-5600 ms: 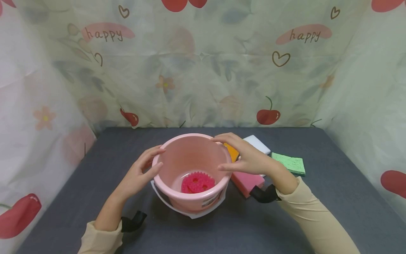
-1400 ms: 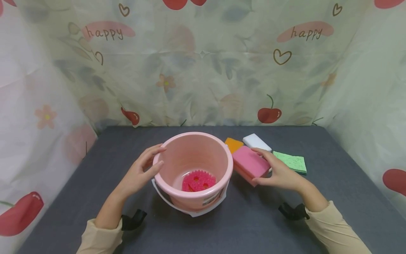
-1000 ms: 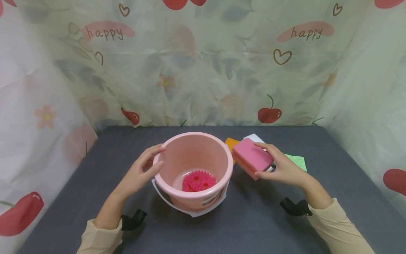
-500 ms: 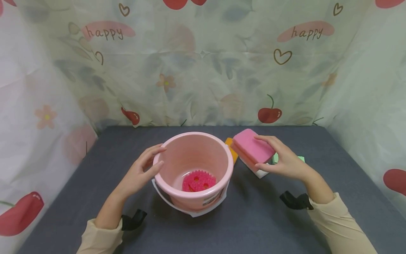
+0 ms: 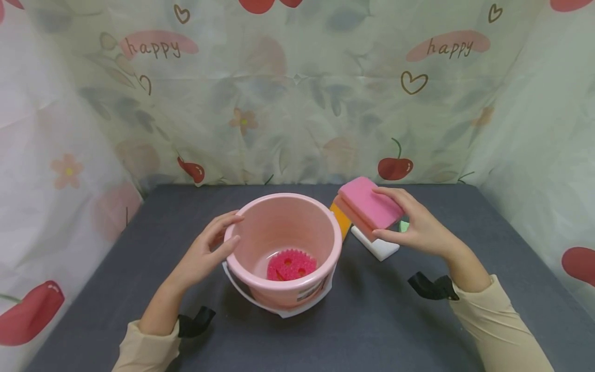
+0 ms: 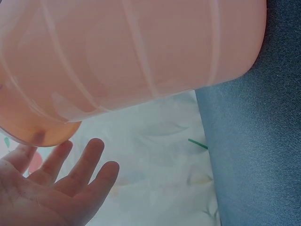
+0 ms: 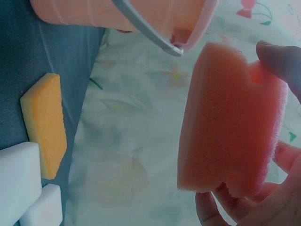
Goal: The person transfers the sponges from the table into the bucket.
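My right hand [image 5: 418,225] pinches a pink sponge [image 5: 372,203] by its two sides, raised above the table to the right of a pink bucket [image 5: 283,289]. In the right wrist view the sponge [image 7: 221,122] hangs in the air between thumb and fingers, apart from the bucket [image 7: 94,12]. On the bucket's left rim rest the fingers of my left hand [image 5: 202,256], and the left wrist view shows that hand [image 6: 61,188] with fingers spread by the rim. A red round sponge [image 5: 291,265] lies inside on the bucket's bottom.
Behind the bucket's right side lies an orange sponge [image 5: 341,219]. White sponges show below the held one, the nearer white sponge [image 5: 378,247] in front. A green sponge [image 5: 404,226] is mostly hidden by my right hand. Patterned cloth [image 5: 297,103] hangs behind the table.
Over the last second my right hand has lifted the pink sponge higher and farther back, uncovering a white sponge beneath. Before that, it took hold of the sponge on the table. The left hand has stayed put.
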{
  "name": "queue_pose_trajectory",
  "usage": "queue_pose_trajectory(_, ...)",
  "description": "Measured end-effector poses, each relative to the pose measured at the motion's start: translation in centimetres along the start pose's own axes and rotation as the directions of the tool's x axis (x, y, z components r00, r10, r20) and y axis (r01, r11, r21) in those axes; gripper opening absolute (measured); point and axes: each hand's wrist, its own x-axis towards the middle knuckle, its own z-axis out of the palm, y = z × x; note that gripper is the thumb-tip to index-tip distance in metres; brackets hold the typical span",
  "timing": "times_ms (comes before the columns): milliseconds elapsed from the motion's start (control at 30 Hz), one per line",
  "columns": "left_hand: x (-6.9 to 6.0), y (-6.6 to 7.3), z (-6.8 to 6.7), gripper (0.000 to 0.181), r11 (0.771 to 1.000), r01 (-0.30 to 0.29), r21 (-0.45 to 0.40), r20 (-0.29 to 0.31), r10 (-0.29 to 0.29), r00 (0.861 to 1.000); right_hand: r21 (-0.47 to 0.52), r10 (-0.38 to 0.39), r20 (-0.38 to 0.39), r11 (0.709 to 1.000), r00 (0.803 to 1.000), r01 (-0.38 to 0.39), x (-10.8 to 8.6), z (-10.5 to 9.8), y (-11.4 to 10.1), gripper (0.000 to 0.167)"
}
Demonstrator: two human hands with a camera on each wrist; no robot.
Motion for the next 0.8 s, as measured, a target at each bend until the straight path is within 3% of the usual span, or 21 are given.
queue_pose_trajectory(367, 0.0, 0.1, -0.1, 0.044, 1.0, -0.003, -0.005, -0.001, 0.003, 1.0, 0.016, -0.071, -0.013, 0.997, 0.997, 0.072, 0.6, -0.3, -1.0, 0.076)
queue_pose_trajectory(800, 0.0, 0.0, -0.1, 0.043, 0.999, -0.024, -0.027, -0.006, 0.024, 1.0, 0.057, -0.068, 0.013, 0.996, 0.998, 0.067, 1.6, 0.0, -2.9, 0.081)
